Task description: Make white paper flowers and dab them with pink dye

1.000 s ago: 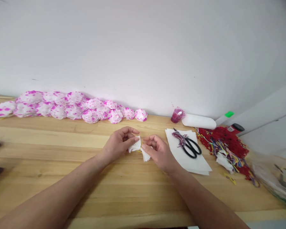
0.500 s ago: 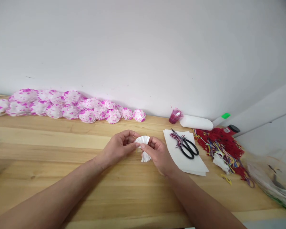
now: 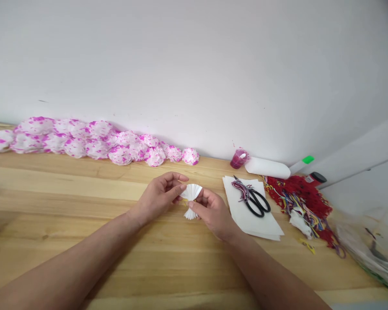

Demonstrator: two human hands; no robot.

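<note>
A pleated white paper fan [image 3: 192,192], pinched at its middle into a bow shape, is held between my two hands above the wooden table. My left hand [image 3: 164,192] has thumb and fingertips closed on the fan's upper left edge. With thumb and forefinger, my right hand [image 3: 212,212] grips the narrow middle. A bit of yellow string [image 3: 183,202] shows by the middle, partly hidden by the fingers. To the right, black-handled scissors [image 3: 258,204] lie on a stack of white paper sheets [image 3: 242,221], with a small bundle of purple and white threads [image 3: 242,189] across the blades.
Pink-spotted white paper pompoms [image 3: 121,148] line the wall at the back left. A cup of purple-red liquid [image 3: 239,159], a white roll [image 3: 267,167], a green-capped marker [image 3: 307,160], a red and multicoloured yarn pile [image 3: 315,202] and a clear plastic bag [image 3: 368,252] stand or lie on the right.
The fan's upper pleats have spread wider. My left fingers have shifted from its middle to its upper left edge, while my right hand keeps hold of the middle.
</note>
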